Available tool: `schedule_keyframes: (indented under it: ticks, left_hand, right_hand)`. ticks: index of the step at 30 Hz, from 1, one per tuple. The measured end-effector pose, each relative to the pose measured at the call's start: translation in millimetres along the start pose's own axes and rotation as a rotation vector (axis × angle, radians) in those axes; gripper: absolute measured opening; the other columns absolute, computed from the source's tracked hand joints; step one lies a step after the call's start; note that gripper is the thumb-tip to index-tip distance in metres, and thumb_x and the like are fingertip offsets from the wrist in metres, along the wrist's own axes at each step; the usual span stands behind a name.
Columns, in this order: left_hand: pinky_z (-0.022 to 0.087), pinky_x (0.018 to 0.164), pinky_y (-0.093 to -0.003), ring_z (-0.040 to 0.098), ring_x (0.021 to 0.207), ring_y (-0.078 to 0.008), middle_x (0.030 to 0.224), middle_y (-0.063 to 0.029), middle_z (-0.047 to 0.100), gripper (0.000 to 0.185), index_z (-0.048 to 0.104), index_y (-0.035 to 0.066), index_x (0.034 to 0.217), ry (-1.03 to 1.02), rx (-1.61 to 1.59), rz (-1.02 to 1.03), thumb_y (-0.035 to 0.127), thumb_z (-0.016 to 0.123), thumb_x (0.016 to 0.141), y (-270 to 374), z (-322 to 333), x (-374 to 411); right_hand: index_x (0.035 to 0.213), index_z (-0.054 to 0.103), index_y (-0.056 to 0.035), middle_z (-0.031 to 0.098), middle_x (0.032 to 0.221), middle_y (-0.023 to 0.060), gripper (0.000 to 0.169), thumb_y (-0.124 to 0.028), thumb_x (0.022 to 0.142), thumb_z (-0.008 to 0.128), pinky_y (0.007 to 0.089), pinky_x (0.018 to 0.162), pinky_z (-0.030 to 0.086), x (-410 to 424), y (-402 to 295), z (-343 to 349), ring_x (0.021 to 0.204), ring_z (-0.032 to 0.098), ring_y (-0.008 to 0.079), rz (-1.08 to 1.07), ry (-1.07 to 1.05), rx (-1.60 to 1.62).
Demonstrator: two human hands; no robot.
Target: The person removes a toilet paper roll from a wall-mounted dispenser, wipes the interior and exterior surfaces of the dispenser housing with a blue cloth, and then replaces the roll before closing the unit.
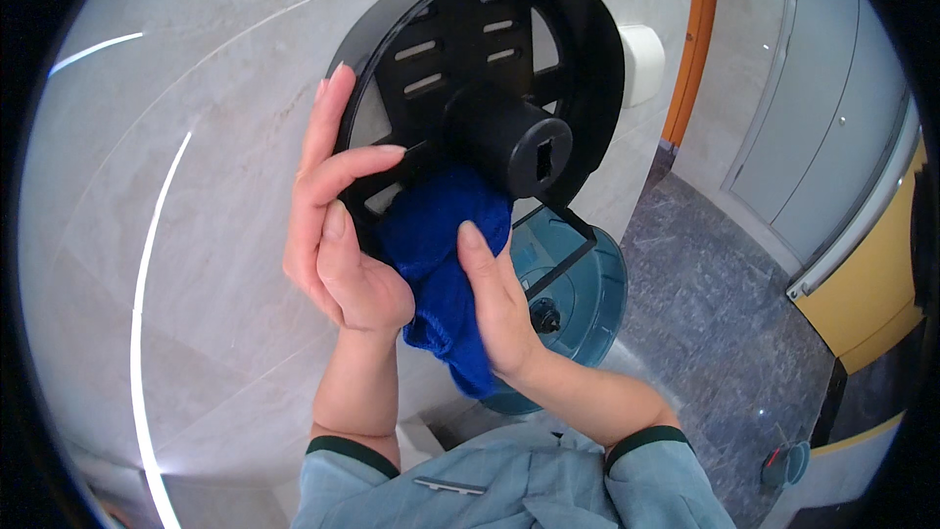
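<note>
A round black plastic toilet-roll dispenser housing (507, 88) is mounted on the wall, its inside exposed with a central hub and slotted back. My left hand (345, 235) is at its left rim, fingertips outside the rim and one finger reaching inside; the fingers are apart and curved around the edge. A blue cloth (448, 235) is bunched in my right hand (499, 294) and pressed into the lower part of the housing. Below the housing hangs its translucent teal cover (595, 286), swung down and partly hidden behind my right hand and forearm.
Light stone-look tiles (220, 198) form the wall around the dispenser. A white fixture (641, 66) sits on the wall to its right. Farther right are an orange edge strip (694, 44), grey door panels (815, 95) and a yellow panel (859, 308). A small bucket (786, 464) stands on the dark floor.
</note>
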State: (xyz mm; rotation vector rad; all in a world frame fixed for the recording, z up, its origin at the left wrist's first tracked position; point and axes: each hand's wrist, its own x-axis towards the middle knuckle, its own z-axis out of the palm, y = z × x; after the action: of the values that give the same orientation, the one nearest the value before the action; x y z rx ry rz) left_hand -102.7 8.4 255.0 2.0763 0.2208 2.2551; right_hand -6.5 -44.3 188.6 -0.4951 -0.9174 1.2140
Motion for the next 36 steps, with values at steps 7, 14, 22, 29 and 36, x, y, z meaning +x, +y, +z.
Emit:
schedule_keyframes:
  ticks: [7,14,22,29,36]
  left_hand:
    - [0.024,0.117,-0.0474,0.039,0.139,-0.0390,0.141,-0.0313,0.048,0.052,0.062,-0.003,0.111,0.028,-0.109,-0.049,0.037,0.031,0.099,-1,-1,-3]
    - [0.026,0.117,-0.0461,0.040,0.138,-0.0401,0.142,-0.0346,0.044,0.073,0.047,-0.005,0.131,0.096,-0.189,-0.137,0.056,0.023,0.098,8,5,-4]
    - [0.029,0.115,-0.0440,0.042,0.136,-0.0395,0.141,-0.0339,0.046,0.070,0.048,-0.005,0.131,0.071,-0.123,-0.104,0.051,0.021,0.098,7,0,0]
    - [0.030,0.116,-0.0457,0.042,0.137,-0.0395,0.142,-0.0345,0.043,0.066,0.047,-0.004,0.133,0.041,-0.152,-0.043,0.046,0.021,0.099,4,-4,3]
    - [0.031,0.116,-0.0478,0.042,0.136,-0.0402,0.143,-0.0351,0.042,0.063,0.047,-0.005,0.133,0.068,-0.128,-0.084,0.043,0.022,0.100,7,-1,0]
  right_hand:
    - [0.151,0.007,0.0073,0.042,0.141,0.0261,0.068,-0.017,0.102,0.048,0.0388,0.108,0.037,1,-32,-1,0.127,0.049,0.0315,-0.669,-0.260,-0.692]
    - [0.146,0.007,0.0144,0.058,0.112,0.0286,0.072,-0.019,0.100,0.050,0.0384,0.090,0.048,91,-44,41,0.098,0.062,0.0333,-0.906,-0.101,-0.418]
    - [0.149,0.023,0.0025,0.044,0.131,0.0328,0.081,0.004,0.079,0.063,0.0481,0.103,0.042,58,-33,21,0.118,0.048,0.0491,-0.857,-0.274,-0.970]
    - [0.149,0.025,0.0008,0.042,0.136,0.0325,0.075,0.000,0.083,0.062,0.0484,0.106,0.040,19,-16,-6,0.121,0.047,0.0494,-0.694,-0.343,-1.108]
    - [0.146,0.031,0.0051,0.047,0.137,0.0304,0.065,-0.004,0.087,0.058,0.0433,0.105,0.043,21,-39,-4,0.123,0.053,0.0456,-0.784,-0.269,-0.894]
